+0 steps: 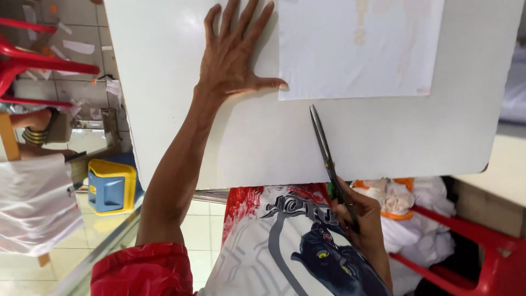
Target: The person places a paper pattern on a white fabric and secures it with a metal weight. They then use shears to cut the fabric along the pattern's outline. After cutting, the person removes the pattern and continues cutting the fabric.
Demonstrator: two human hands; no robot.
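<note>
My left hand (233,52) lies flat and spread on a white board (383,137), its thumb touching the lower left corner of a white sheet of paper (356,49) that rests on the board. My right hand (361,219) grips the handles of long grey scissors (324,148) below the board's near edge. The blades are closed and point up across the board toward the paper's lower edge, stopping just short of it.
On the left are red plastic chair legs (38,60), paper scraps on a tiled floor, a yellow and blue box (112,186), and another person's arm with bangles (35,129). A red chair (493,257) with heaped white cloth (422,214) stands at the lower right.
</note>
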